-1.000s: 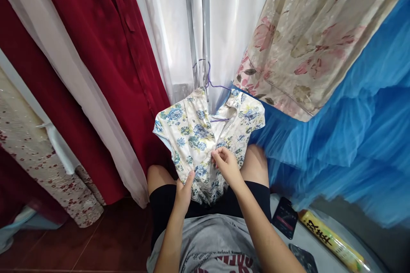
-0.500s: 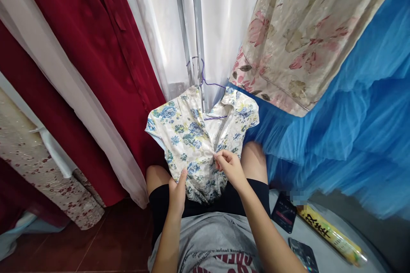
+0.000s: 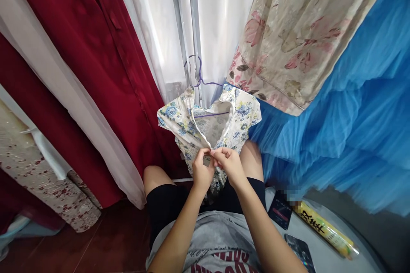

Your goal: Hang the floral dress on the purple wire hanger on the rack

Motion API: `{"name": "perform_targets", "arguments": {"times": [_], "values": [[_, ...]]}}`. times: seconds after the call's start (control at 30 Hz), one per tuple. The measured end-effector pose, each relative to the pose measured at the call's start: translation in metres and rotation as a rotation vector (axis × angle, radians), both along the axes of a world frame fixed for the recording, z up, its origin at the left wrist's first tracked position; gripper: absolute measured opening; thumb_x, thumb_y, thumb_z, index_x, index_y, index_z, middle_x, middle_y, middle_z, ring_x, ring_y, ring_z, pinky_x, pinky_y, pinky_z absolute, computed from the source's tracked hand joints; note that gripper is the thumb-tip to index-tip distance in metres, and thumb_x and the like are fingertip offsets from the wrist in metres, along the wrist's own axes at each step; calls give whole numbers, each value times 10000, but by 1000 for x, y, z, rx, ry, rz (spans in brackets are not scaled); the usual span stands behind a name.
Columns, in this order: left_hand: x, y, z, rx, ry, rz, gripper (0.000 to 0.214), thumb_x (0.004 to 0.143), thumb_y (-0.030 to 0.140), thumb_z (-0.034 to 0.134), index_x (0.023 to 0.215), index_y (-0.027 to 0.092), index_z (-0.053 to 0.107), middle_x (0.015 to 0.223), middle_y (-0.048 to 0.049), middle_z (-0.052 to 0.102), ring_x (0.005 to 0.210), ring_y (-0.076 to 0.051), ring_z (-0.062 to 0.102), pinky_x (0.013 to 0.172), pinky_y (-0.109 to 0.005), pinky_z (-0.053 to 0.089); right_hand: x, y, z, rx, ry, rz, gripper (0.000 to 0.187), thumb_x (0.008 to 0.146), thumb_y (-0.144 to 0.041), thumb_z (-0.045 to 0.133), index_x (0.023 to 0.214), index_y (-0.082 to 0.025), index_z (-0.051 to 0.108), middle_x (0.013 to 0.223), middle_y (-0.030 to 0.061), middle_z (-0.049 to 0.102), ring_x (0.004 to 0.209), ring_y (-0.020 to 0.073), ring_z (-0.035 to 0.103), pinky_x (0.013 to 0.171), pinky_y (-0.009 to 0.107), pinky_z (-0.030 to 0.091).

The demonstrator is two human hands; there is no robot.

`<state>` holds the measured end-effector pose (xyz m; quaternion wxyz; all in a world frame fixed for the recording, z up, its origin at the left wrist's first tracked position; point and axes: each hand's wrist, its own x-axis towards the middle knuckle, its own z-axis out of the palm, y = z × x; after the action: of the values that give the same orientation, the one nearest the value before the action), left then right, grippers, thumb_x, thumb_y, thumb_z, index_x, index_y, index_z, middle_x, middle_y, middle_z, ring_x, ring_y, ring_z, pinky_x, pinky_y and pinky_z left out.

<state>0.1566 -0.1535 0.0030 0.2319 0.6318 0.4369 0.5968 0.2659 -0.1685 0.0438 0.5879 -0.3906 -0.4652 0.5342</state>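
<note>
A white dress with blue flowers [image 3: 241, 113] hangs on a purple wire hanger [image 3: 209, 83], its front neckline spread apart. Where the opening narrows, my left hand [image 3: 203, 168] pinches the left edge of the fabric. My right hand [image 3: 228, 162] is closed on the other edge, and the fingertips of both hands meet there. Whether a button or zip lies between the fingers is hidden. The lower part of the garment is bunched between my thighs, partly behind my hands.
Red and white drapes [image 3: 86, 72] hang to the left. A beige floral cloth [image 3: 282, 47] and blue tulle [image 3: 339, 128] hang to the right. On a grey surface lie a phone [image 3: 280, 211], another dark device [image 3: 299, 251] and a yellow packaged tube [image 3: 326, 228].
My left hand has moved up and right from the garment's side to meet my right hand at the front opening. The neckline is now spread wider.
</note>
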Motion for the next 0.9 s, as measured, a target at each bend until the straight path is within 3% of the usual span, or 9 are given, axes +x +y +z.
{"name": "perform_targets", "arguments": {"times": [0.17,0.33,0.43,0.57,0.67,0.8,0.83,0.9], "values": [[-1,5,-12,46,154,-8,57,900,202,591,854,232,581,827,-41,657,806,-207,638,811,-310,485,1,36,29,61,11,-96,301,742,-371,735,545,-192,595,466,-19,518,427,92,331,447,263,250],[-12,20,-27,39,352,-16,119,840,105,549,838,223,545,816,-29,594,749,-187,599,738,-292,468,-7,104,91,208,-87,-194,313,727,-331,693,480,-185,567,434,-19,474,424,85,328,438,256,229],[-22,27,-32,1,489,-38,140,821,77,540,824,216,554,843,-34,599,745,-183,588,729,-291,456,-14,127,122,231,-51,-220,293,750,-277,663,491,-178,568,449,-18,488,429,77,335,441,246,244],[-35,35,-24,-42,542,-138,119,845,99,565,832,207,611,853,-46,633,770,-195,620,748,-302,480,-17,129,130,259,4,-185,229,771,-265,667,574,-178,589,489,-26,521,427,73,358,444,242,277],[-44,49,10,57,411,-166,123,907,192,603,998,209,685,898,-64,675,835,-212,651,812,-323,509,-16,122,119,269,42,-140,157,764,-301,684,681,-184,621,478,-48,510,409,77,347,432,239,263],[-48,80,90,301,196,-30,399,1004,266,529,1400,231,558,1024,-64,704,882,-187,667,854,-318,526,-11,112,112,330,-50,-95,223,790,-389,700,719,-194,618,492,-45,524,421,84,379,447,243,276],[-48,88,109,344,214,-21,396,1020,280,508,1412,240,552,1032,-58,708,866,-177,666,845,-312,527,-10,111,112,361,-72,-89,230,803,-397,694,726,-197,613,501,-42,534,426,86,387,456,245,285],[-49,101,141,406,323,-53,283,1025,314,520,1255,223,658,997,-46,722,841,-169,664,822,-294,520,-7,109,112,418,-108,-93,231,826,-400,679,737,-201,603,516,-35,548,440,91,410,481,249,309]]}}
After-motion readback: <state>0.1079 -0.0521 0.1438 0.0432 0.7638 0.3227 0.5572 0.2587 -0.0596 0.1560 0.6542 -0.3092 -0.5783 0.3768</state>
